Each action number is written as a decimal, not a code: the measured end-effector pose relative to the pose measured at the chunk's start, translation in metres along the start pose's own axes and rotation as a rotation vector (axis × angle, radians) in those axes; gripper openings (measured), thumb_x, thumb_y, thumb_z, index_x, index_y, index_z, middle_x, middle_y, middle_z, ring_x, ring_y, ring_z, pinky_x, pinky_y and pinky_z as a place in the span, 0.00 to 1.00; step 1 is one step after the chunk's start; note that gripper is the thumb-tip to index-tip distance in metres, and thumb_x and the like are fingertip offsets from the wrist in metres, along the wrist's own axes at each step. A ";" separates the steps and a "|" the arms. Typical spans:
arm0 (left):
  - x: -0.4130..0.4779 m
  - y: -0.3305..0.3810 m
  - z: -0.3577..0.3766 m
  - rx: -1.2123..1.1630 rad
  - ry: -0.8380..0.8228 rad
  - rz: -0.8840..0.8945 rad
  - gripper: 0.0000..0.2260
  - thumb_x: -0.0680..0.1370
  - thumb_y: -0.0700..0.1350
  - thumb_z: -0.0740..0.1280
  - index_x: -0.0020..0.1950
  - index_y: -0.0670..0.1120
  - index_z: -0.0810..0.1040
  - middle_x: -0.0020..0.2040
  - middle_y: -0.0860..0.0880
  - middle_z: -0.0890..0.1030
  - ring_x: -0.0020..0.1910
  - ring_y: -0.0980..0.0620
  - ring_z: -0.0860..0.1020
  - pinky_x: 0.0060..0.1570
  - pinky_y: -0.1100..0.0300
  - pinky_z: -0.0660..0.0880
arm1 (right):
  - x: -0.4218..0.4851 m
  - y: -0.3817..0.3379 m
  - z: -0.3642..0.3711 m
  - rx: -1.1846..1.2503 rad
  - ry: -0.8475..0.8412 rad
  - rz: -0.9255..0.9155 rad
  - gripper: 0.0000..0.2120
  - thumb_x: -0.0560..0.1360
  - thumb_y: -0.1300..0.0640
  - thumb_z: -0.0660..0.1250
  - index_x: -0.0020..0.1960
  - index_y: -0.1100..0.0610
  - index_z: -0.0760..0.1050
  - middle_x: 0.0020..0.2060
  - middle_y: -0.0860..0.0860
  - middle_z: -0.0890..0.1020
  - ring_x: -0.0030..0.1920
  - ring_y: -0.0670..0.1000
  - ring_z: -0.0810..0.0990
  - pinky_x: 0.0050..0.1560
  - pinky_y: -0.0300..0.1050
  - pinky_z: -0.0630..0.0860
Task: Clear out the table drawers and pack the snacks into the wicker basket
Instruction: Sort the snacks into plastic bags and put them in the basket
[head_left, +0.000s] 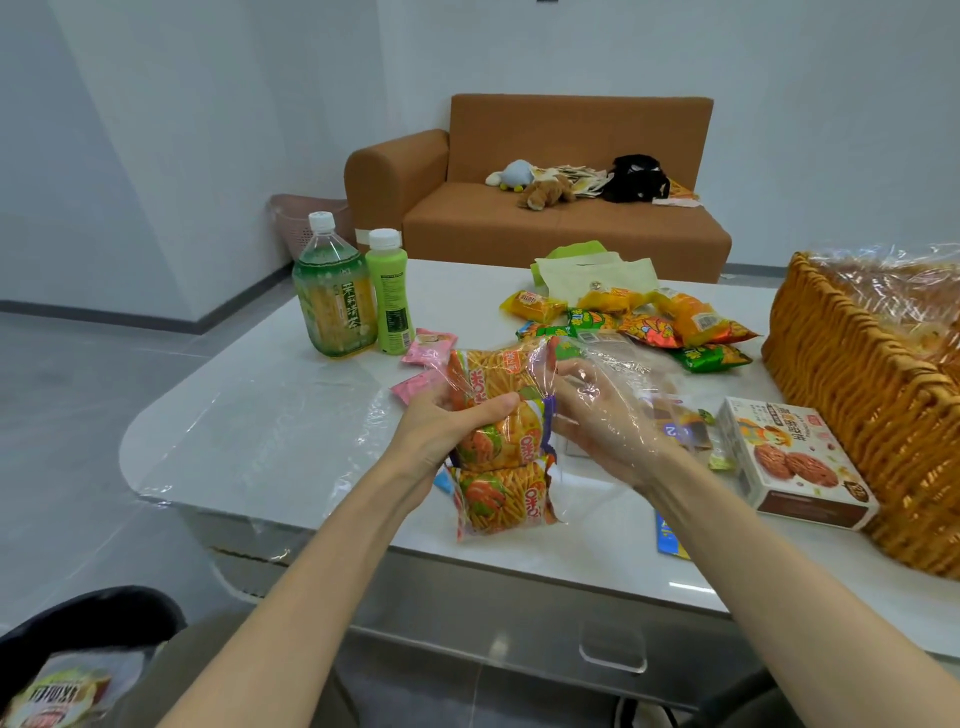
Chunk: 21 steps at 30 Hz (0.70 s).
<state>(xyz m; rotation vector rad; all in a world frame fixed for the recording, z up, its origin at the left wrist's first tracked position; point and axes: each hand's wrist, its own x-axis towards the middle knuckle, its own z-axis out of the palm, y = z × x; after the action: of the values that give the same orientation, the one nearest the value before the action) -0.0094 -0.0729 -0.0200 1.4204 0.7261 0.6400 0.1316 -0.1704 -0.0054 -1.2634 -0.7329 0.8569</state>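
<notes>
Both our left hand (441, 431) and right hand (597, 415) gripped bagged stick-snack packs (498, 457) left of wicker basket (852, 395); loading looked next.

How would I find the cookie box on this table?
On the white table, find the big wicker basket at the right. A flat box lies beside its near wall. It is the only cardboard box, showing two brown cookies.

Open worktop (249, 415) at left; tea bottles (335, 291) behind it; snack packets (639, 322) crowd centre; cookie box (795, 460) and wicker basket (857, 384) block right.
</notes>
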 end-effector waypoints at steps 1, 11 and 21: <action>-0.001 0.001 0.000 0.005 0.012 0.011 0.35 0.55 0.56 0.83 0.59 0.47 0.79 0.52 0.49 0.84 0.52 0.50 0.82 0.57 0.47 0.78 | 0.000 -0.002 -0.001 -0.117 0.038 -0.054 0.06 0.75 0.55 0.69 0.45 0.58 0.76 0.40 0.55 0.82 0.39 0.48 0.81 0.40 0.38 0.81; 0.000 0.004 -0.001 0.093 -0.002 0.046 0.40 0.53 0.61 0.80 0.62 0.48 0.78 0.54 0.51 0.83 0.54 0.52 0.81 0.57 0.52 0.78 | 0.000 -0.007 -0.005 -0.254 0.009 -0.116 0.06 0.76 0.58 0.69 0.42 0.59 0.78 0.30 0.45 0.82 0.33 0.42 0.82 0.34 0.33 0.77; -0.002 0.012 -0.003 0.005 -0.179 0.002 0.29 0.61 0.52 0.80 0.59 0.51 0.77 0.53 0.51 0.84 0.53 0.52 0.82 0.50 0.57 0.79 | 0.005 -0.008 -0.006 -0.341 -0.122 -0.144 0.09 0.77 0.54 0.67 0.48 0.60 0.82 0.40 0.53 0.84 0.41 0.47 0.83 0.47 0.40 0.79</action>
<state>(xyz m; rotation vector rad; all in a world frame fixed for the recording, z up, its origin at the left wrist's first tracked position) -0.0129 -0.0716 -0.0077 1.4628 0.5852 0.5051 0.1407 -0.1698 0.0014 -1.4464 -1.0888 0.7137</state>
